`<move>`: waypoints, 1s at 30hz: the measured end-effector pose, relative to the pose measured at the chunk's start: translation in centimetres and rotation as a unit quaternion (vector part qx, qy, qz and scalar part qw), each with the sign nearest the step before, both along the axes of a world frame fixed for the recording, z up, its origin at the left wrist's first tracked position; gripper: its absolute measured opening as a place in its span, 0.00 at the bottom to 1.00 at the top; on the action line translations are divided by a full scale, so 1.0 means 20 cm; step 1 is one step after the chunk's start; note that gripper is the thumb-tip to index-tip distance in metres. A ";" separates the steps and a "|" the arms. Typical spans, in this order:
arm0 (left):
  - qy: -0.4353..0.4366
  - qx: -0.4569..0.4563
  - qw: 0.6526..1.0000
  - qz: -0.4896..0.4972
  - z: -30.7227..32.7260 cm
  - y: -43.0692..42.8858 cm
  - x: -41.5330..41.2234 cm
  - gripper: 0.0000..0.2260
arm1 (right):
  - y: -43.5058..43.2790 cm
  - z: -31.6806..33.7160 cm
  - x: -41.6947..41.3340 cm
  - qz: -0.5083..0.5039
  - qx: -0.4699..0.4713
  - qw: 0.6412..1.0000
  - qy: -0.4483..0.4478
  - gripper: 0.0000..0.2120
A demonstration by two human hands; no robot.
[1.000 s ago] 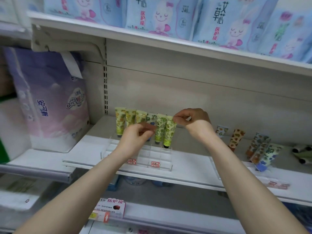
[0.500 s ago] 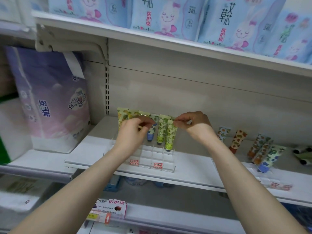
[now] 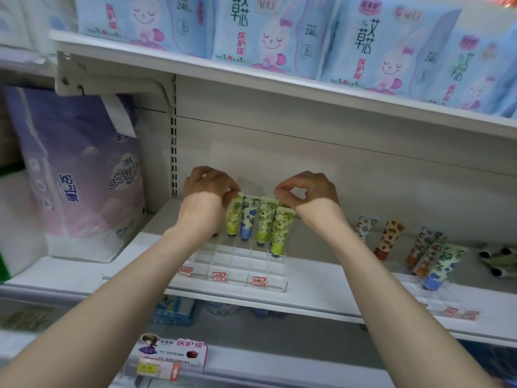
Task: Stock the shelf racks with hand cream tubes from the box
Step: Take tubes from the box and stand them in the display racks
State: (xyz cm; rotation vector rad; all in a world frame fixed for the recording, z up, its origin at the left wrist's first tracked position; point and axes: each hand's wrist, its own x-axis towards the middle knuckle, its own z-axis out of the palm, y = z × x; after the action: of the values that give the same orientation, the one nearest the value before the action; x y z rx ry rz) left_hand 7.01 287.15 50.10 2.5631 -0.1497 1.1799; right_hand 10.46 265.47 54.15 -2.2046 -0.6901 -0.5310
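A clear plastic rack [image 3: 237, 264] with square cells sits on the middle shelf. Several green and yellow floral hand cream tubes [image 3: 265, 219] stand cap-down in its back rows; one has a blue cap [image 3: 246, 219]. My left hand [image 3: 207, 197] pinches the crimped top of the yellow tube [image 3: 233, 217] at the row's left and hides the tubes behind it. My right hand [image 3: 307, 194] pinches the top of a green tube [image 3: 281, 228] at the right end. The box is out of view.
A second rack [image 3: 430, 278] at the right holds several orange, green and blue patterned tubes. A large tissue pack [image 3: 75, 175] stands at the left. Blue rabbit-print packs [image 3: 279, 32] fill the shelf above. Price tags line the shelf edge [image 3: 223, 298].
Both hands have risen to the tube tops. My left hand has shifted left over the leftmost tubes. The camera has moved closer and tilted.
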 end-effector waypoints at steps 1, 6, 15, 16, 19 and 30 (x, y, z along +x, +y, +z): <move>0.004 -0.018 1.000 -0.001 0.01 0.01 -0.01 0.02 | 0.02 0.00 0.00 0.006 0.004 1.000 -0.003 0.02; 0.010 -0.084 0.996 0.007 0.10 0.08 -0.10 0.05 | 0.15 0.00 -0.01 0.044 0.000 0.999 -0.009 0.03; 0.039 -0.078 0.996 0.035 0.10 0.24 -0.21 0.05 | 0.38 -0.01 -0.05 0.063 -0.100 0.993 -0.031 0.05; 0.041 -0.076 0.996 0.038 0.09 0.25 -0.21 0.05 | 0.39 -0.01 -0.05 0.062 -0.103 0.992 -0.029 0.05; 0.036 -0.064 0.997 0.038 0.06 0.26 -0.20 0.05 | 0.40 -0.03 -0.05 0.062 -0.106 0.992 -0.026 0.05; 0.034 -0.063 0.997 0.017 -0.01 0.28 -0.15 0.04 | 0.39 -0.05 -0.05 0.040 -0.112 0.993 -0.021 0.05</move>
State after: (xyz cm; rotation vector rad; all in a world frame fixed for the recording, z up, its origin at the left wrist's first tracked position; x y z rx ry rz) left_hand 4.01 292.69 49.82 2.5003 -0.0161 1.0774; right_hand 9.45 273.24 53.23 -2.3680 -0.8934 -0.4798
